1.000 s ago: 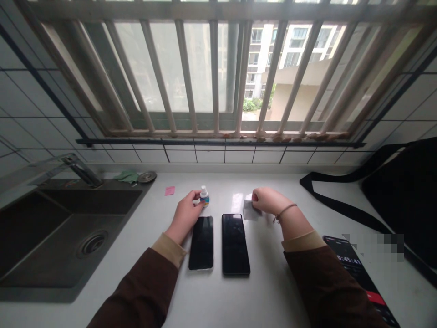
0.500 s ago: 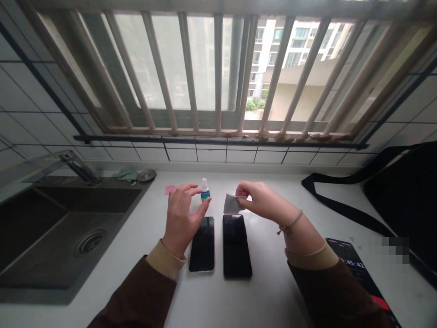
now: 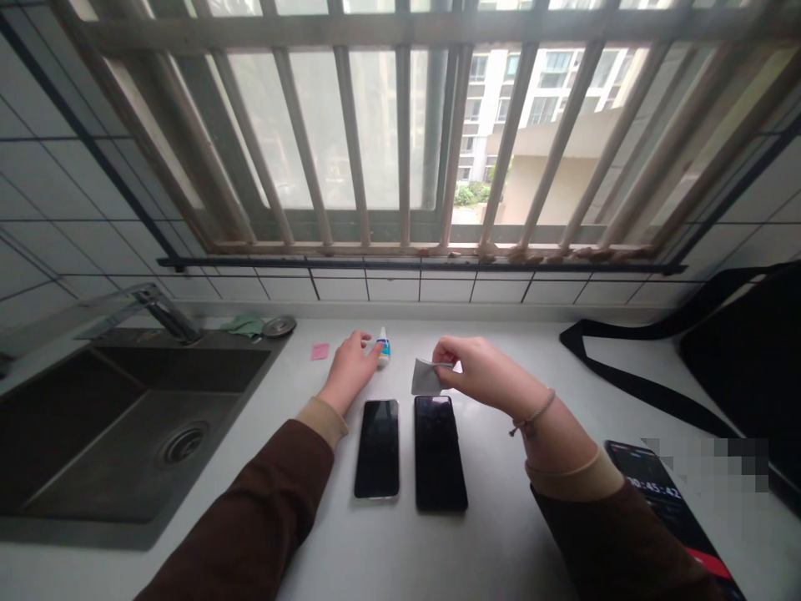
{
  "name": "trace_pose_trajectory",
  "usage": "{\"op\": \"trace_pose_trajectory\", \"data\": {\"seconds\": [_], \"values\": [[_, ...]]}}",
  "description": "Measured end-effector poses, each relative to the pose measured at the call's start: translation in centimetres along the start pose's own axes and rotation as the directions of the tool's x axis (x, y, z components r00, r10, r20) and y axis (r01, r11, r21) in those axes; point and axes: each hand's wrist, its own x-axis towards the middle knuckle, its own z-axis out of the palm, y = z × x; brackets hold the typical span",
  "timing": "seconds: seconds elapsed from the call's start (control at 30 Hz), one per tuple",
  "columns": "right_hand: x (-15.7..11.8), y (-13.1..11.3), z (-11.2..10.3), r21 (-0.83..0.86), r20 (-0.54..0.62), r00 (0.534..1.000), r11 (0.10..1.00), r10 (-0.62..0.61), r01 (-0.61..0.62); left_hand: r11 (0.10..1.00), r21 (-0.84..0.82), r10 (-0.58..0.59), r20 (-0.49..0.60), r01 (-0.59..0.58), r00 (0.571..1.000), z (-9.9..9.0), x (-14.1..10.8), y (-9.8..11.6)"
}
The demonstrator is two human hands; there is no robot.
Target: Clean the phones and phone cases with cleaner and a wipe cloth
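Note:
A small white bottle point(image 3: 384, 354) with a blue and yellow label stands on the counter. My left hand point(image 3: 351, 365) is just left of it, fingers apart, with the thumb at the bottle's near-left side. I cannot tell whether the thumb touches it. In a pinch, my right hand point(image 3: 466, 367) holds a small grey cloth point(image 3: 424, 379) above the far end of a black phone point(image 3: 440, 455). To the left of that phone lies another phone point(image 3: 377, 451) with a clear-edged case. Both screens are dark and face up.
A pink sticky note point(image 3: 319, 351) lies left of the bottle. The sink point(image 3: 134, 451) with its faucet point(image 3: 172, 317) is at left, a green cloth point(image 3: 245, 325) behind it. At right are a phone showing a timer point(image 3: 657, 492) and a black bag point(image 3: 751, 342) with a strap.
My left hand has dropped from over the left phone to the left side of the bottle. The bottle looks slightly turned. My right hand stays put with the cloth. The camera has tilted up a little.

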Motion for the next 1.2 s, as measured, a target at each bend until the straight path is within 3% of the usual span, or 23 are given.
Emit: {"op": "trace_pose_trajectory", "data": {"seconds": [0.17, 0.3, 0.43, 0.63, 1.0, 1.2], "values": [[0.0, 0.4, 0.1, -0.03, 0.007, 1.0, 1.0, -0.004, 0.005, 0.993, 0.025, -0.12, 0.062, 0.118, 0.991, 1.2, 3.6, -0.4], [0.1, 0.4, 0.1, -0.024, 0.01, 1.0, 1.0, 0.008, -0.008, 0.988, -0.03, -0.143, 0.185, 0.151, 0.972, 1.8, 4.5, -0.8], [0.1, 0.6, -0.1, -0.031, 0.009, 1.0, 0.999, 0.013, -0.012, 0.969, -0.183, -0.116, 0.263, 0.167, 0.958, 2.2, 3.3, -1.0], [0.1, 0.4, -0.3, -0.055, 0.024, 0.999, 0.998, 0.038, -0.037, 0.922, -0.382, 0.033, 0.247, 0.066, 0.969, 2.0, 0.2, -1.2], [0.1, 0.4, 0.0, -0.075, 0.043, 0.998, 0.996, 0.04, -0.037, 0.975, -0.156, 0.202, 0.303, -0.16, 0.932, -1.9, 1.2, 0.2], [0.1, 0.3, 0.1, -0.107, 0.062, 0.997, 0.993, 0.049, -0.042, 0.979, -0.052, 0.203, 0.363, -0.197, 0.909, -2.3, 1.6, -0.6]]}}
